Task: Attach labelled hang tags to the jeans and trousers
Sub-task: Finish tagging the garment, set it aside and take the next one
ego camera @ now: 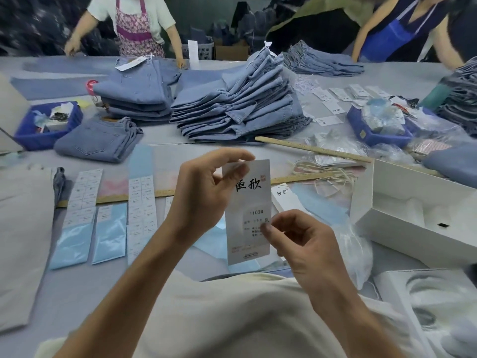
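A: From the head view, what are our hands doing?

B: Our left hand point(204, 192) pinches the top of the tag point(247, 213) between thumb and fingers, holding it upright above the bench point(160, 135). Our right hand point(302, 244) has its thumb on the size sticker point(254, 223) near the tag's middle, its other fingers loosely curled just beside the edge. So both grips are narrow and on the tag.

A: And the containers?

B: We see a blue bin point(47, 125) at the far left holding crumpled paper and small dark bits we cannot identify. Another blue bin point(379, 125) at the right is filled with clear plastic bags. A white box point(418, 210) stands open at our right; its inside looks pale and we cannot make out any contents.

A: Where are the jeans?

B: A tall stack of jeans point(240, 104) sits mid-bench, a lower stack point(136, 91) just left of it, and one folded pair point(98, 140) in front.

A: What is hard to read?

B: The sticker sheets point(142, 210) left of our hands are too small to read. On the tag we read "1103#" and "XL"; the lower lines blur. Two people point(139, 24) across the bench are cut off at the top edge.
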### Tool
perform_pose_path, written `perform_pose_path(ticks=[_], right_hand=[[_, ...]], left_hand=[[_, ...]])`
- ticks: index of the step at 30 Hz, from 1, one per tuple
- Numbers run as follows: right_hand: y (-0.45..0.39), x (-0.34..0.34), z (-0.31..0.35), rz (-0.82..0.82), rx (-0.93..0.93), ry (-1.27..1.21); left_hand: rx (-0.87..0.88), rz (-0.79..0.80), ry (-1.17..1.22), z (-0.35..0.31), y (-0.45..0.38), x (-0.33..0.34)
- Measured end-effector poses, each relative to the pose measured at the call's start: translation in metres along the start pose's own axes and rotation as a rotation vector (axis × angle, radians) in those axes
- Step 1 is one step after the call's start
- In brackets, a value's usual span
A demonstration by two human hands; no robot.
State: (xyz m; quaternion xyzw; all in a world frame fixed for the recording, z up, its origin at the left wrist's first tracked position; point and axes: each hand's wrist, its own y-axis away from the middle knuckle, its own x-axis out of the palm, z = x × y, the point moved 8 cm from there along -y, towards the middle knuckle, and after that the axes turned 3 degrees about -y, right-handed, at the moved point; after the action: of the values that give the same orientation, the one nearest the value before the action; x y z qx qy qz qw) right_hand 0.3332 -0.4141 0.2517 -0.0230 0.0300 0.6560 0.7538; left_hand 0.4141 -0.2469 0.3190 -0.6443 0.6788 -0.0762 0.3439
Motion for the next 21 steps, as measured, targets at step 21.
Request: perform_pose_path(ticks=[21], right_hand=[[0.007,0.009,0.002,0.119,0.028,-0.227]], left_hand=[[-0.978,-0.246,0.670,0.073,0.090,0.043]])
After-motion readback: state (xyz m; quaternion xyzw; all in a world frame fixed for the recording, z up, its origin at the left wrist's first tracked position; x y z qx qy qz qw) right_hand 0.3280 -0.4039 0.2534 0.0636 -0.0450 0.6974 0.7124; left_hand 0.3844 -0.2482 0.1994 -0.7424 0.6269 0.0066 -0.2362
